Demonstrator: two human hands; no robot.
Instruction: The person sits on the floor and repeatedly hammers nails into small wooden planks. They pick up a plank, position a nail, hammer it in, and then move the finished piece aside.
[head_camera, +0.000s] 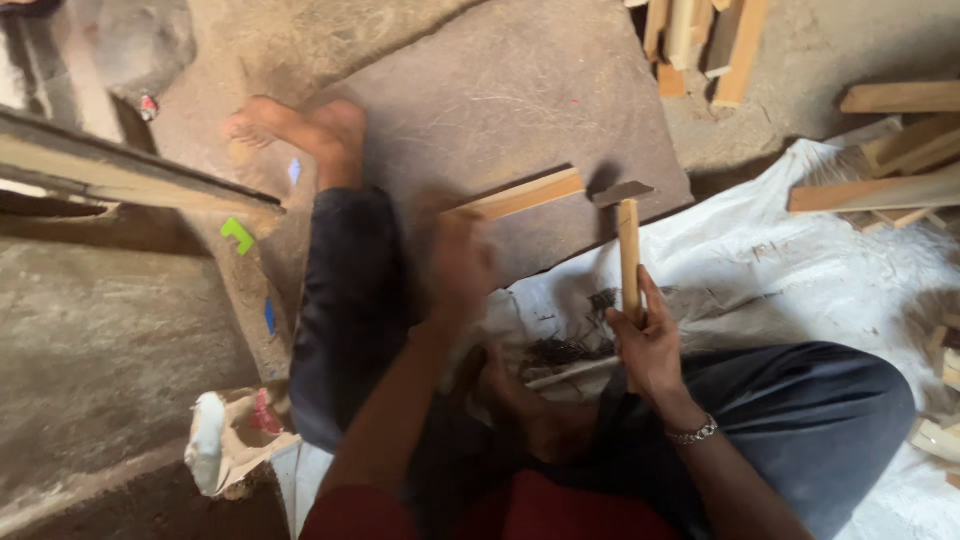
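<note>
Hammer (628, 240) upright in the right hand (650, 345), fist clenched low on its stiff wooden handle, head-heavy by the look; left hand (462, 265) blurred beside the light wood strip (525, 195), grip impossible to tell, strip just left of the hammer head

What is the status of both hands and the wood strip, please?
Right hand grips hammer, head raised. Left hand blurred, at wood strip on board. Nail pile nearby.
</note>
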